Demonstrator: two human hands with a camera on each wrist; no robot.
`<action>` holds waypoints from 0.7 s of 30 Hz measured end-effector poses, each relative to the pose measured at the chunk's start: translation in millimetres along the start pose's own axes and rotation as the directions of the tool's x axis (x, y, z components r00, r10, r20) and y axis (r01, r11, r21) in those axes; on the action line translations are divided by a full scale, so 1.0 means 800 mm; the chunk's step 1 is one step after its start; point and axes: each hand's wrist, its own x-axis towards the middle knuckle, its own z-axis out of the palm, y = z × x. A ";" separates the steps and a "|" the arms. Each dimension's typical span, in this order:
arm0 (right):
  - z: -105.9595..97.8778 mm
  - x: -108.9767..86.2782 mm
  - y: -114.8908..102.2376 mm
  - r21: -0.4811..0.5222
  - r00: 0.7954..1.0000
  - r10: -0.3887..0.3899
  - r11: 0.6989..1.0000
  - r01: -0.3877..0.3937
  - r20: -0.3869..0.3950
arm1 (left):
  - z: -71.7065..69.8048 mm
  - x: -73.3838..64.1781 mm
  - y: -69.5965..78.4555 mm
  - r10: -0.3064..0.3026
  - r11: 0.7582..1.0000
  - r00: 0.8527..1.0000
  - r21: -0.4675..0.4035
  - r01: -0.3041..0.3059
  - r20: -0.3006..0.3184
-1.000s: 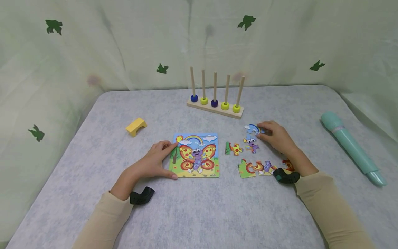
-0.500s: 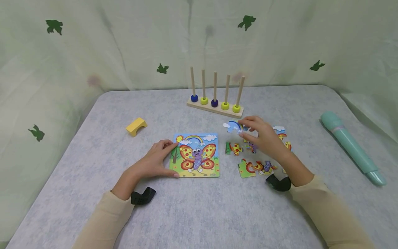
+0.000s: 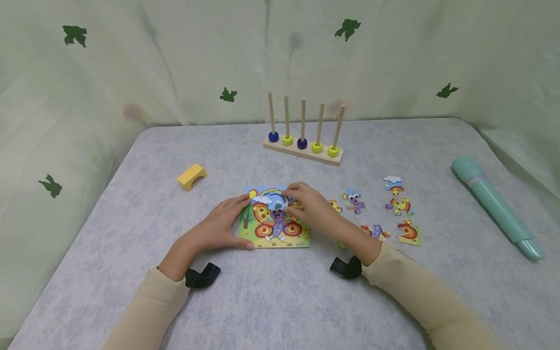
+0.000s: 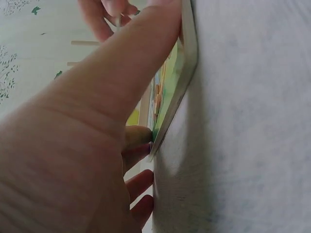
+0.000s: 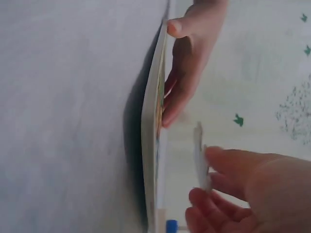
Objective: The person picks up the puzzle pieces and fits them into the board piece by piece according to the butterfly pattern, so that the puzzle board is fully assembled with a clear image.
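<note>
A square butterfly-picture puzzle board [image 3: 286,245] lies on the table in front of me. My left hand [image 3: 216,226] rests along its left side, the thumb at the near corner and the index finger near the sun at the upper left. Over the board's upper part, my right hand [image 3: 312,206] pinches a blue jigsaw puzzle piece [image 3: 273,198] with a cloud and rainbow on it. The right wrist view shows this puzzle piece [image 5: 200,160] between thumb and fingers, held apart from the board [image 5: 149,131]. My right hand covers the board's upper right corner.
Several loose puzzle pieces lie to the right, among them a butterfly face piece [image 3: 354,201] and a red-winged corner piece [image 3: 409,233]. My right forearm partly hides some. A peg stand [image 3: 302,151] is behind, a yellow block [image 3: 191,177] at left, a teal microphone-shaped toy [image 3: 494,204] at right.
My right hand has lifted the rainbow piece from among the loose pieces and carried it left over the board. My left hand has stayed at the board's left side.
</note>
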 end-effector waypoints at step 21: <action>0.029 0.036 0.035 -0.110 0.997 -0.025 0.993 0.033 0.070 | 0.007 0.007 0.001 0.004 0.992 0.999 0.123 0.001 -0.037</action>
